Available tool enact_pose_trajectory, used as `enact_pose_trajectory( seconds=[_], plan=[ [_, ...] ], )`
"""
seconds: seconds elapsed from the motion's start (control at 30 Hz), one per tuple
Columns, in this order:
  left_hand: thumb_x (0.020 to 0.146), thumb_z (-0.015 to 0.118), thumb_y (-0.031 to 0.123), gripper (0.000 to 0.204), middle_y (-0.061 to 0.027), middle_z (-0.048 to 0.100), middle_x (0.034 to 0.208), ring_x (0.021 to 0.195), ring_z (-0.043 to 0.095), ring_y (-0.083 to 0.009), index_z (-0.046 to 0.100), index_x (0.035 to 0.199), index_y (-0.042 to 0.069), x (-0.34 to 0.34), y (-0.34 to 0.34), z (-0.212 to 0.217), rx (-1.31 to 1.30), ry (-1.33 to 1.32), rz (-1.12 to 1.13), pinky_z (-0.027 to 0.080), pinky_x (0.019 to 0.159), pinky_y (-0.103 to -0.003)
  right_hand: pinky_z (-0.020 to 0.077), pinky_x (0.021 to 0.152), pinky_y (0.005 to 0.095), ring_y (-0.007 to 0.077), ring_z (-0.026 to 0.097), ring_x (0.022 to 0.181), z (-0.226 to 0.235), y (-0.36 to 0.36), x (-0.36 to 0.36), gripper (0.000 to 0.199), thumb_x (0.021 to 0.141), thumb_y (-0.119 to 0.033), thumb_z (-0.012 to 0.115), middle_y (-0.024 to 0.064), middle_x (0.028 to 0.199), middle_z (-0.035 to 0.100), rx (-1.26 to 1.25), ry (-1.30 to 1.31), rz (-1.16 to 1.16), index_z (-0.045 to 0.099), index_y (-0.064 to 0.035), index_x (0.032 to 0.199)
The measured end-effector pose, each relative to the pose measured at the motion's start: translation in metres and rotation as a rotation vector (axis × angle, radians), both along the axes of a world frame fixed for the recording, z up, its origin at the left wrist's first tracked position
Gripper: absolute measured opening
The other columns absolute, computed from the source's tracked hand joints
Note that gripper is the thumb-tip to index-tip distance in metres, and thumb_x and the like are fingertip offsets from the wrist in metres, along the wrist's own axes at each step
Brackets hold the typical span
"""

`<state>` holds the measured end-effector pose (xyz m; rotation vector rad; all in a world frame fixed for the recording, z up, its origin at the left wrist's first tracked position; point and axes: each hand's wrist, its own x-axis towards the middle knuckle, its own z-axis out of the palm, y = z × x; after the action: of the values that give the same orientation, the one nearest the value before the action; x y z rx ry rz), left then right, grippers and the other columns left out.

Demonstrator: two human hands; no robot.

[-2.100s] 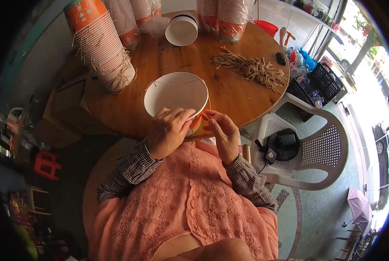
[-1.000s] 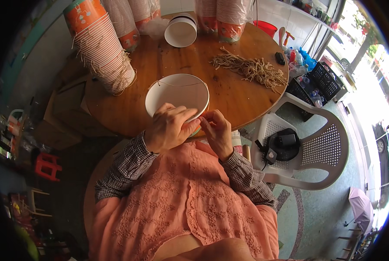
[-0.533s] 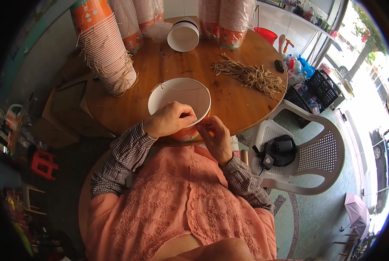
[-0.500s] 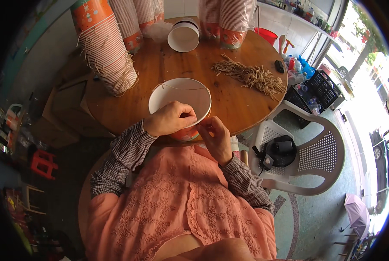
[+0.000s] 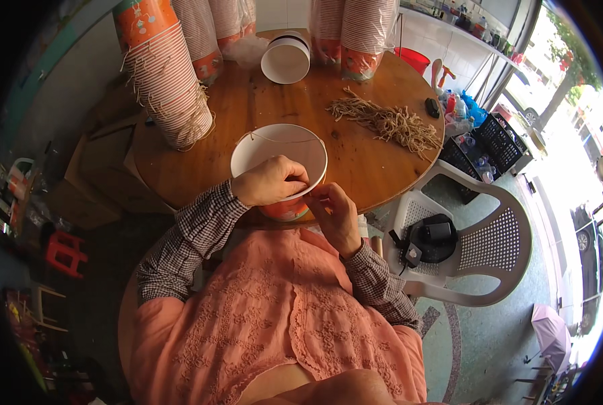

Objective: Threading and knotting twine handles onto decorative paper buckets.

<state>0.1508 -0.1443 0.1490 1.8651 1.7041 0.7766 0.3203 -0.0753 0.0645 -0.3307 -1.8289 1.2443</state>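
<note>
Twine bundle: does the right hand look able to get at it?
Probably yes: nothing visible stands between the right hand and the twine bundle, though that hand is occupied at the paper bucket.

2 dark-and-white checked sleeves [image 5: 199, 233] are worn with a coral-pink garment [image 5: 261, 304], patterned with embroidery [image 5: 214, 307] and edged with scalloped trim [image 5: 296, 324].

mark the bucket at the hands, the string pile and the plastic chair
bucket [image 5: 271, 150], head view, inner wall
string pile [image 5: 389, 124], head view, middle strands
plastic chair [image 5: 496, 233], head view, backrest
</note>
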Motion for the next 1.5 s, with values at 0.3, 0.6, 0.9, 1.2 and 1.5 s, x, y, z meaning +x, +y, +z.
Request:
enact_pose_trajectory(
  seconds=[0.3, 0.6, 0.9, 1.2, 1.5],
  plan=[
    [0.081, 0.06, 0.008, 0.014, -0.0155, 0.068, 0.086, 0.082, 0.066, -0.0315, 0.066, 0.091, 0.0, 0.002, -0.009, -0.003, 0.076, 0.149, -0.128, 0.051, 0.076, -0.036, 0.0498, 0.067, 0.0349, 0.0302, 0.062, 0.077, 0.059, 0.037, -0.002, 0.011, 0.082, 0.0, 0.062, 0.0125, 0.085, 0.06, 0.53, 0.099, -0.311, 0.06, -0.0035, 0.091],
    [0.082, 0.062, 0.006, 0.01, -0.0088, 0.06, 0.083, 0.078, 0.061, -0.0306, 0.057, 0.091, 0.006, 0.006, -0.013, -0.011, 0.741, 0.414, 0.282, 0.049, 0.07, -0.038, 0.0534, 0.067, 0.0324, 0.0223, 0.066, 0.076, 0.056, 0.016, -0.022, 0.013, 0.082, -0.005, 0.065, 0.0113, 0.085, 0.065, 0.214, -0.099, 0.025, 0.061, -0.0013, 0.094],
    [0.087, 0.064, 0.007, 0.017, -0.0121, 0.063, 0.094, 0.086, 0.065, -0.0224, 0.057, 0.102, 0.001, 0.017, -0.026, -0.034, 0.764, -0.123, 0.427, 0.051, 0.074, -0.032, 0.0526, 0.067, 0.0276, 0.0184, 0.066, 0.076, 0.047, 0.015, -0.033, 0.011, 0.081, 0.0, 0.061, 0.0104, 0.084, 0.066, 0.094, -0.009, 0.019, 0.063, 0.0001, 0.091],
    [0.088, 0.064, 0.01, 0.013, -0.0122, 0.067, 0.089, 0.082, 0.065, -0.0191, 0.062, 0.095, -0.001, 0.008, -0.029, -0.027, 0.468, -0.51, 0.292, 0.051, 0.075, -0.029, 0.0504, 0.068, 0.0301, 0.0193, 0.063, 0.076, 0.053, 0.012, -0.035, 0.007, 0.079, -0.003, 0.063, 0.0099, 0.082, 0.064, 0.23, 0.03, -0.085, 0.063, 0.0007, 0.084],
    [0.088, 0.065, 0.01, 0.012, -0.0052, 0.068, 0.09, 0.084, 0.062, -0.008, 0.065, 0.089, -0.003, 0.011, -0.032, -0.024, 0.588, -0.11, 0.257, 0.052, 0.07, -0.025, 0.048, 0.065, 0.0279, 0.0152, 0.061, 0.068, 0.068, 0.009, -0.03, 0.01, 0.082, -0.007, 0.063, 0.0078, 0.07, 0.063, 0.138, -0.187, -0.088, 0.062, 0.0028, 0.08]
  ],
)
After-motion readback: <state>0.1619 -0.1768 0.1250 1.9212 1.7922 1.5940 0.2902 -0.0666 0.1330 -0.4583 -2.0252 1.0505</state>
